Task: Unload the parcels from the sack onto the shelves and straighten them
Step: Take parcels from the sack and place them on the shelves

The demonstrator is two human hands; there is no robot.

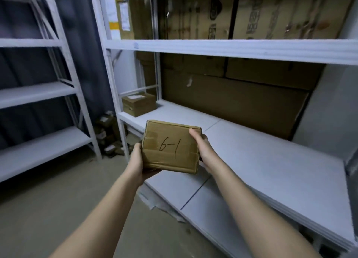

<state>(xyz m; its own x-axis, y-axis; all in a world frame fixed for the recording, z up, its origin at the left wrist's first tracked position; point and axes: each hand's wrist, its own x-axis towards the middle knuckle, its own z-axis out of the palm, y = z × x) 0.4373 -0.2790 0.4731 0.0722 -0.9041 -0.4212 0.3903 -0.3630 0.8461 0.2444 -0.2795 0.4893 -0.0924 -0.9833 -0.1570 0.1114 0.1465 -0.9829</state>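
The left hand (138,161) cups the near-left corner of the parcel (171,146), and the right hand (201,143) clamps its right side, thumb on top. The small brown box marked "6-1" hangs mid-frame, just above the front edge of the white shelf (251,151). I'd carry it toward the left, set it down flat near the stacked boxes (138,103) at centre-left, then push it square to the shelf edge, keeping both grips until it rests.

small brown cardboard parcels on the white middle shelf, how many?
1: a small brown cardboard parcel at the white middle shelf's far left end. Another, marked 6-1, is held above it, not placed.
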